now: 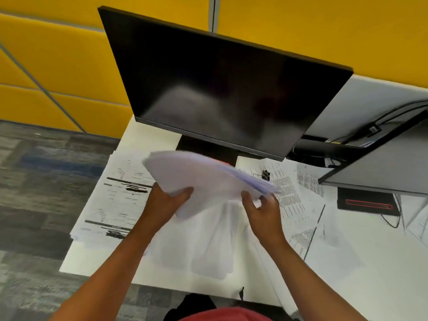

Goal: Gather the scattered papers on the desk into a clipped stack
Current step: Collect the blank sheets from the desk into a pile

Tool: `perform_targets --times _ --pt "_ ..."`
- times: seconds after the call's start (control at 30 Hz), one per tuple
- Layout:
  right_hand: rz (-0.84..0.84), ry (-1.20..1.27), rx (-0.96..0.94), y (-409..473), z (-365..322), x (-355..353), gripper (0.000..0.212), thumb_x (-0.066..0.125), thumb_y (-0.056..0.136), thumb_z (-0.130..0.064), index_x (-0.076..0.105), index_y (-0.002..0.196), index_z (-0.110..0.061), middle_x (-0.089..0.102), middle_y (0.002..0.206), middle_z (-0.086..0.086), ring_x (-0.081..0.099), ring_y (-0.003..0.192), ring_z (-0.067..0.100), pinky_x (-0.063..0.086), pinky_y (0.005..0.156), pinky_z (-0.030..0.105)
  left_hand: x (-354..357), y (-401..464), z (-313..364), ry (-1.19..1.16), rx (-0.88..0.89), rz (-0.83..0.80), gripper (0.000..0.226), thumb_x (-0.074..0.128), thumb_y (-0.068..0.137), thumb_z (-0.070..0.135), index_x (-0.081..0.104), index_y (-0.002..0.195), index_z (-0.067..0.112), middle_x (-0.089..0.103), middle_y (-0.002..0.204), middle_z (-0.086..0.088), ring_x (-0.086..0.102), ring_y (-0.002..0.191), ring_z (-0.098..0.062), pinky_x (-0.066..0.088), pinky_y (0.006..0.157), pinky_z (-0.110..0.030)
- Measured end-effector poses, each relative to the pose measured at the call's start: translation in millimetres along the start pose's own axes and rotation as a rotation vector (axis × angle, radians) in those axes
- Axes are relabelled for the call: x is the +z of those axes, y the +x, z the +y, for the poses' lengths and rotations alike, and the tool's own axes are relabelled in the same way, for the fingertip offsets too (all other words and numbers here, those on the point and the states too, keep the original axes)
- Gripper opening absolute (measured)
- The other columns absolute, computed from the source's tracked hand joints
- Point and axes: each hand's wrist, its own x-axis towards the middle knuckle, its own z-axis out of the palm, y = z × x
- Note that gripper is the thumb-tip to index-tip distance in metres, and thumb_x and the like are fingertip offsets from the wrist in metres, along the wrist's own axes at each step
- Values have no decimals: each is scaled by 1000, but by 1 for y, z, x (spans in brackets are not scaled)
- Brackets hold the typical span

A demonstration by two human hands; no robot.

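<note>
Here, two hands, left (pixel 166 205) and right (pixel 266 212), each close a grip on one stack (pixel 203 179) above the bench (pixel 347 274); one clip (pixel 266 174) lies behind.

The stack of papers (pixel 203 179) in the air is blurred, so its sheets cannot be counted. It hides the fingers of the left hand (pixel 168 200) and part of the monitor stand (pixel 206 147). The print on the papers on the desk (pixel 120 195) is too smeared to read. The small black clip (pixel 266 174) is tiny and unclear.
</note>
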Motion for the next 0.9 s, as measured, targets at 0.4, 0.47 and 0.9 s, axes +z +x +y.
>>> perform_targets --times 0.4,0.47,0.9 --pt "-179 -41 424 -17 50 31 30 55 100 -13 53 130 -13 54 113 -15 50 103 4 36 80 6 -7 -3 -90 208 -319 -189 68 71 85 9 45 147 20 57 140 -2 52 130 -25 38 113 -43" --pt "-161 -15 429 -21 54 39 21 56 99 -13 57 120 -14 63 109 -13 56 92 -1 41 78 9 -10 2 -91 260 -340 -128 74 70 76 21 45 146 19 57 139 -5 54 127 -28 40 111 -47" --pt "179 -276 525 -67 131 -113 27 56 98 -20 63 125 -21 70 109 -1 65 91 11 46 76 17 79 -8 -59 773 100 -99 63 73 86 22 48 143 14 39 152 -13 34 139 -38 34 110 -57"
